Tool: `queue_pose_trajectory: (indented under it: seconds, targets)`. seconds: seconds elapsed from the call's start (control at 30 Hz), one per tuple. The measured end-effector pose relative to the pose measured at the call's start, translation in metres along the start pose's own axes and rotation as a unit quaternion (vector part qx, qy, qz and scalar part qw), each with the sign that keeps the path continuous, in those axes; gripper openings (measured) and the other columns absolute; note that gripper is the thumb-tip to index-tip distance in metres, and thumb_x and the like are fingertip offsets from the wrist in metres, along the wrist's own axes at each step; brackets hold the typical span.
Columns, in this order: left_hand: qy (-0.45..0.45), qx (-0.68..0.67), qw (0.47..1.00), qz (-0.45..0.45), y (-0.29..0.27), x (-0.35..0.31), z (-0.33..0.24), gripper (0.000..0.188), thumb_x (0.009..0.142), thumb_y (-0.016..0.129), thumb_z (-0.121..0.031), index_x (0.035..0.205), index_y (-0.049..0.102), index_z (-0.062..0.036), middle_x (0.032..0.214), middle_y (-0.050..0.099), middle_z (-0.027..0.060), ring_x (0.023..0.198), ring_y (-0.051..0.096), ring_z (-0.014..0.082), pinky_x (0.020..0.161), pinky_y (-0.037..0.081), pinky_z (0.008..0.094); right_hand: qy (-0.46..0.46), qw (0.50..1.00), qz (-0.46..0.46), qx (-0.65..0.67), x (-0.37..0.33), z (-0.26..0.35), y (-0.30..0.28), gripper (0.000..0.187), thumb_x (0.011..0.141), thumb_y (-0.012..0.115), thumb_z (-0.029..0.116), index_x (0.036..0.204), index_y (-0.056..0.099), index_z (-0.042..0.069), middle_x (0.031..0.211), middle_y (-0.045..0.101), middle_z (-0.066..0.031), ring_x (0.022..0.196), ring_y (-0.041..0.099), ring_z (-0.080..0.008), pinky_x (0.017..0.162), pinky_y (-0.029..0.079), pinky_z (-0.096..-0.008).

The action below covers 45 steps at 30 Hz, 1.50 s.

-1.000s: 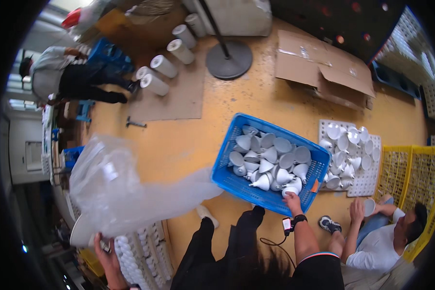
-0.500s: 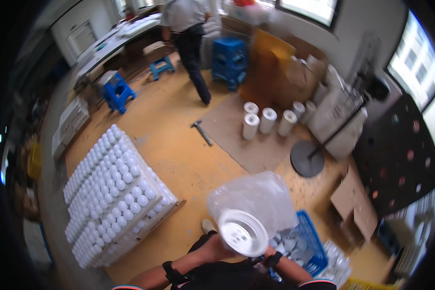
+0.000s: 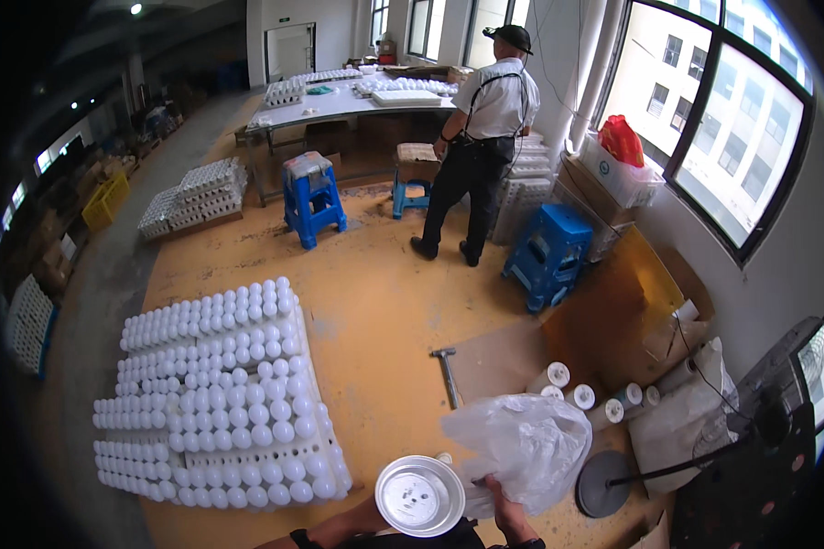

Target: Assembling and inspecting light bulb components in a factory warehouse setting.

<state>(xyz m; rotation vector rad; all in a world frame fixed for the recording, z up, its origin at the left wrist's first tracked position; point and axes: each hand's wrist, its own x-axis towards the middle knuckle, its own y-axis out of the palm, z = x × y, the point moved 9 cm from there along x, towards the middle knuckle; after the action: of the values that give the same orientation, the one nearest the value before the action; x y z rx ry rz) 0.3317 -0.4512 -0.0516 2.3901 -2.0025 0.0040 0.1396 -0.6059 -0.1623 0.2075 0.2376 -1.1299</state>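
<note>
A white round lamp housing (image 3: 419, 494), shaped like a shallow cup with small holes in its bottom, faces up in front of me. My left hand (image 3: 372, 516) holds it from the left side; most of those fingers are hidden behind its rim. A clear crumpled plastic bag (image 3: 536, 446) hangs just right of the housing. My right hand (image 3: 510, 506) is closed on the bag's lower edge, close beside the housing.
Trays of white bulbs (image 3: 247, 412) stand stacked at left. A hammer (image 3: 447, 375) and white cylinders (image 3: 584, 396) lie ahead. A fan base (image 3: 602, 483) stands at right. Beyond are blue stools (image 3: 311, 197), a worktable (image 3: 339, 105) and a standing person (image 3: 490, 137).
My view has swung left and upward, showing more of the worktable and windows. The bag is now in my right hand, beside the housing. The person farther off has moved to stand by the table.
</note>
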Motion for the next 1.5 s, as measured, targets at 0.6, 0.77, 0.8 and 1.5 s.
queue_pose_trajectory:
  seconds: [0.6,0.77,0.8,1.5]
  targets:
    - [0.013,0.003,0.878,-0.479,-0.273,0.196,0.138,0.047,0.068,0.069,-0.009,0.112,0.052,-0.0021,0.103,0.059,0.0096,0.095,0.056,0.0215,0.083,0.045,0.0335,-0.068,0.944,0.309,-0.088,0.488,0.175,0.454,0.042,0.078,0.066,0.017,0.113,0.050,0.001,0.107,0.055,-0.0090,0.096,0.051,-0.0221,0.086,0.040,-0.0328]
    - [-0.029,0.000,0.837,-0.546,-0.356,0.225,0.180,0.045,0.070,0.069,-0.010,0.111,0.052,-0.0015,0.103,0.059,0.0099,0.094,0.056,0.0217,0.083,0.046,0.0333,-0.042,0.907,0.369,-0.197,0.551,0.192,0.581,0.048,0.080,0.062,0.030,0.116,0.051,0.000,0.114,0.054,-0.0117,0.105,0.048,-0.0217,0.091,0.036,-0.0308]
    - [-0.039,0.006,0.833,-0.552,-0.376,0.228,0.184,0.044,0.070,0.069,-0.011,0.110,0.052,-0.0014,0.103,0.059,0.0100,0.094,0.056,0.0218,0.083,0.046,0.0333,-0.015,0.886,0.400,-0.233,0.561,0.188,0.603,0.050,0.081,0.061,0.033,0.117,0.050,0.000,0.116,0.054,-0.0123,0.108,0.047,-0.0217,0.093,0.035,-0.0305]
    - [-0.203,0.079,0.700,-0.680,-0.795,0.369,0.244,0.036,0.076,0.066,-0.015,0.106,0.055,0.0010,0.103,0.058,0.0115,0.093,0.054,0.0229,0.080,0.047,0.0325,-0.142,0.559,0.768,-0.276,0.775,0.184,0.898,0.032,0.079,0.060,0.016,0.106,0.056,0.000,0.107,0.057,-0.0162,0.101,0.052,-0.0292,0.088,0.041,-0.0332]
